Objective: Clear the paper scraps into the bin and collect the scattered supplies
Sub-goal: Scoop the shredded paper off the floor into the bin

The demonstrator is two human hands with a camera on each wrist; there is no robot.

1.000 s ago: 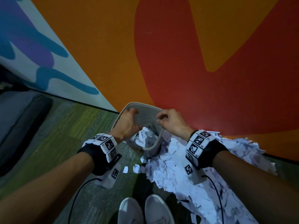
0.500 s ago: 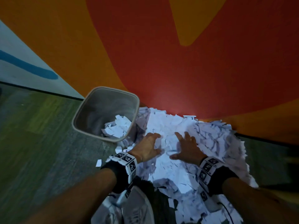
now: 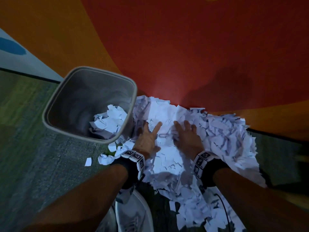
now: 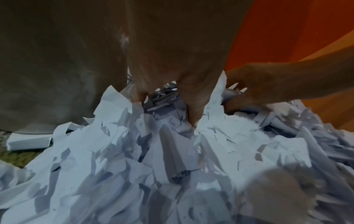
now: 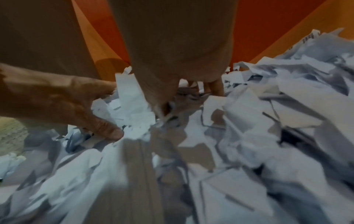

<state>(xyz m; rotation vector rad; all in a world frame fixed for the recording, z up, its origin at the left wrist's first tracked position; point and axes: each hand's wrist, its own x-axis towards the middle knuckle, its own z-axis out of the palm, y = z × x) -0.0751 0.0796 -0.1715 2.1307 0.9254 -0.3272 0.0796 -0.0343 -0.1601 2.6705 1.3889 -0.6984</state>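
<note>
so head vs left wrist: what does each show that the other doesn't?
Head only: the grey bin's open top with scraps already inside, a lone scrap on the carpet, a white shoe and both marker wristbands.
Left wrist only: fingertips dug into the paper, close up, and the bin's outer wall.
Both: left hand and right hand spread on the scrap pile by the red-orange wall.

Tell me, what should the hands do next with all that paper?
Probably close both hands together to scoop a bunch. The left hand and right hand lie spread on the paper pile, holding nothing yet, and the bin beside it has room.
</note>
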